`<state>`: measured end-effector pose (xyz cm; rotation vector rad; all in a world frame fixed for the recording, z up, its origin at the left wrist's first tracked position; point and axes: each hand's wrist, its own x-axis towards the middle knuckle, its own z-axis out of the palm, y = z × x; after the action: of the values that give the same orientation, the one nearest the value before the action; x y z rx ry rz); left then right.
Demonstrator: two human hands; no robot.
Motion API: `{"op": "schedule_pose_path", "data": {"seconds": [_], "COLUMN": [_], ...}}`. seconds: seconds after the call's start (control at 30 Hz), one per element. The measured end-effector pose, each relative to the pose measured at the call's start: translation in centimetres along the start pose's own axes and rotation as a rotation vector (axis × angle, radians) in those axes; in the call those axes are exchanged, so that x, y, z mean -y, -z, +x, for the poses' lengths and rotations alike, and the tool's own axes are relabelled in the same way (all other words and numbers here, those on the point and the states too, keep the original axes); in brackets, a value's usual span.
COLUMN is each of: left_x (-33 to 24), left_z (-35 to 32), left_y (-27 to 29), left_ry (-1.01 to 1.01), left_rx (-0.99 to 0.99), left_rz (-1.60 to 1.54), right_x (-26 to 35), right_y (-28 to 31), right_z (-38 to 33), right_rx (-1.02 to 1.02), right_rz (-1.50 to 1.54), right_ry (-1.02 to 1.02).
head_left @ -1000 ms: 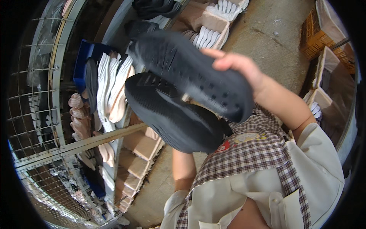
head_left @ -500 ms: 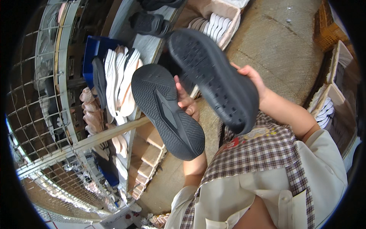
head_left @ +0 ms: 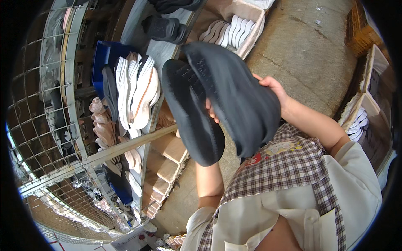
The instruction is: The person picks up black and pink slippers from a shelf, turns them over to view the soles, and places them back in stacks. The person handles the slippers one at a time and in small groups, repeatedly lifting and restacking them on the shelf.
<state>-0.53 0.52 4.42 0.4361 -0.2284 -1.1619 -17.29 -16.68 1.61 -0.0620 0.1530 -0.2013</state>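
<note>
Two black shoe soles are held up side by side in front of my checked apron. My left hand [head_left: 211, 111] grips the left black shoe sole [head_left: 190, 121], most of its fingers hidden behind the two soles. Around the outer edge of the right black shoe sole [head_left: 240, 100] my right hand [head_left: 274, 90] is closed, thumb and fingertips showing at the rim. The right sole is smeared by motion. It overlaps the left one near their upper ends; whether they touch I cannot tell.
On the left, a metal shelf holds white soles [head_left: 140, 92], a blue bin [head_left: 98, 62] and black soles [head_left: 163, 29]. A lined box [head_left: 259, 25] of white soles stands at the top. More boxes and an orange crate [head_left: 362, 31] line the right. Wire mesh [head_left: 37, 108] fills the far left.
Both soles have turned in my hands. The left one shows less of its ridged tread, the right one more of its side wall, and they have come closer together.
</note>
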Motion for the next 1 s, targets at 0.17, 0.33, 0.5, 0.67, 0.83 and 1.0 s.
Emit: {"op": "schedule_pose_path", "data": {"seconds": [0.17, 0.33, 0.5, 0.67, 0.83, 1.0], "left_x": [0.4, 0.5, 0.7, 2.6, 1.8, -5.7], "left_z": [0.6, 1.6, 2.5, 4.7, 9.2, 23.1], "left_y": [-1.8, -3.3, -5.5, -7.6, -8.4, -9.3], "left_ry": [0.012, 0.077, 0.226, 0.166, -0.029, -0.767], "left_rx": [0.128, 0.196, -0.512, -0.281, -0.066, -0.092], "left_rz": [-0.487, -0.457, 0.161, 0.722, 1.728, 1.62], "right_x": [0.3, 1.1, 1.3, 3.7, 5.4, 7.0], "right_y": [2.2, 1.7, 1.2, 2.5, 3.4, 5.1], "right_z": [-0.5, -0.9, -0.7, -0.6, -1.1, -2.6], "right_rx": [0.122, 0.042, -0.087, -0.056, 0.002, -0.112], "right_rz": [0.271, 0.13, -0.27, -0.503, -0.542, -0.502], "right_ry": [-0.097, -0.016, 0.062, -0.013, 0.038, 0.068]}}
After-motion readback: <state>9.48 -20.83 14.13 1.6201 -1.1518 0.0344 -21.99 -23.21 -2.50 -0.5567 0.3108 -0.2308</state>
